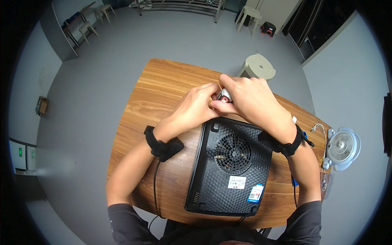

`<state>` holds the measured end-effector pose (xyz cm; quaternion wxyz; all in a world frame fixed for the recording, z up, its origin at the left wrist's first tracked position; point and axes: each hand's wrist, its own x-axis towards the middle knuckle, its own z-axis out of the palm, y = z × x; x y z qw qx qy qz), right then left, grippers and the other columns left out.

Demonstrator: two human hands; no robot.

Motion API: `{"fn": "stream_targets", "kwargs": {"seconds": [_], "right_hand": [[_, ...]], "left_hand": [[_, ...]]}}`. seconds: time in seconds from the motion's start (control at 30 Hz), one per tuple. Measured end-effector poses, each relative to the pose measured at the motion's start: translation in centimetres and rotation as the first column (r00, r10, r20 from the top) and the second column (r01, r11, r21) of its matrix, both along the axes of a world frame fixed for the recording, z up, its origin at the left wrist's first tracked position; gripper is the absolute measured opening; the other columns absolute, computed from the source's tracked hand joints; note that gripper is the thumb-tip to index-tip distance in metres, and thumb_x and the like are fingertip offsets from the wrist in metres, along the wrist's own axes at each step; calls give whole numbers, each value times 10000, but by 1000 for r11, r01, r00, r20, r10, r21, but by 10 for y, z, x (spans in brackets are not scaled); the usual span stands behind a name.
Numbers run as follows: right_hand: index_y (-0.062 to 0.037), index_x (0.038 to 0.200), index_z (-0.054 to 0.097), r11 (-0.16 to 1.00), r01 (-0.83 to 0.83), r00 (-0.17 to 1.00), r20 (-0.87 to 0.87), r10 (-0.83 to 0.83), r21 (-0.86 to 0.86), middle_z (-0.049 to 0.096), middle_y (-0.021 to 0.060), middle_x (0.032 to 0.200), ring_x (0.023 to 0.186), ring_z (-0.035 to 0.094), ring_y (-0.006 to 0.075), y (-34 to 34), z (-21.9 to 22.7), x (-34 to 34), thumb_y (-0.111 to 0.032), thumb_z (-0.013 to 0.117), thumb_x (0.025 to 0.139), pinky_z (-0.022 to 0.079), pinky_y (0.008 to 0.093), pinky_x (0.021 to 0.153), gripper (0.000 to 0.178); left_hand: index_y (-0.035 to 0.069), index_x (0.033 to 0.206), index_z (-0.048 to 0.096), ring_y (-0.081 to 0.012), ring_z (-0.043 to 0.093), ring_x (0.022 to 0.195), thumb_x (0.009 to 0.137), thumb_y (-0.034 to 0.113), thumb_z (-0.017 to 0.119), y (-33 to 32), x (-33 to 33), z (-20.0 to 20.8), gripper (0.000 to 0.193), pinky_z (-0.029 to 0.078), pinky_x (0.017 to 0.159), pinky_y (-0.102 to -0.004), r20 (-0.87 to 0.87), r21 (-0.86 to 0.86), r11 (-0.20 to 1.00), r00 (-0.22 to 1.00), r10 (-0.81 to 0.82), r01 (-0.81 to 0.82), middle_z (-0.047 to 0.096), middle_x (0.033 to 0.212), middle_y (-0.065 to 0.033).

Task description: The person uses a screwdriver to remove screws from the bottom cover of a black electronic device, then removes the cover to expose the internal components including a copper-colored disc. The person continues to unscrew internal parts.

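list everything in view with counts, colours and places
table: 1, brown, centre
fan unit: 1, black, on table
labels: 2, mostly white, on fan unit
small item: 1, white, black and red, beyond fan unit
desk fan: 1, pale blue, right of table
stools: several, beige, one just beyond table, others top left and right
low stool: 1, black and red, top right
rack: 1, grey, top edge
box: 1, brown, by left wall
lit unit: 1, white, left edge
wristbands: 2, black, one per wrist
sleeves: 2, dark grey, lower edge
left fingers: at small item
right fingers: around small item
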<state>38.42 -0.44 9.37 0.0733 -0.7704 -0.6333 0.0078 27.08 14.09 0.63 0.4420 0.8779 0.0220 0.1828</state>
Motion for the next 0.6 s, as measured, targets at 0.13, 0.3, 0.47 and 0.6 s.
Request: {"fn": "stream_targets", "kwargs": {"seconds": [0.13, 0.3, 0.47, 0.6], "right_hand": [[6, 1067, 554, 982, -162, 982, -84, 170, 92, 593, 184, 995, 847, 666, 383, -7, 1, 3, -413, 738, 877, 555, 452, 692, 495], [11, 1066, 549, 988, -126, 985, -107, 135, 92, 584, 186, 1001, 868, 654, 385, -6, 4, -1, -398, 744, 876, 553, 459, 705, 490], [2, 1048, 563, 995, 73, 995, -70, -78, -65, 605, 176, 955, 802, 661, 396, 2, 3, -3, -335, 737, 872, 553, 477, 689, 418], [-54, 1086, 580, 984, -132, 982, -119, 145, 116, 600, 176, 953, 804, 659, 394, -7, 5, -5, -172, 711, 792, 557, 478, 690, 343]], "left_hand": [[-40, 1069, 624, -253, 673, 814, 818, 129, 770, 0, -2, 2, 336, 521, 714, -380, -72, -2, 997, 994, -78, 78, 694, 971, -164], [-49, 961, 623, -344, 675, 809, 815, 131, 758, 8, -8, 3, 268, 519, 721, -439, -176, -114, 983, 971, -159, 140, 686, 913, -200], [-34, 1008, 612, -379, 687, 837, 821, 124, 764, 0, 1, -1, 288, 523, 731, -454, -25, -25, 1000, 1000, -19, 18, 692, 906, -212], [-43, 1008, 609, -344, 686, 835, 823, 110, 747, -1, -3, 15, 277, 524, 718, -418, -164, -74, 995, 984, -73, 61, 691, 923, -211]]}}
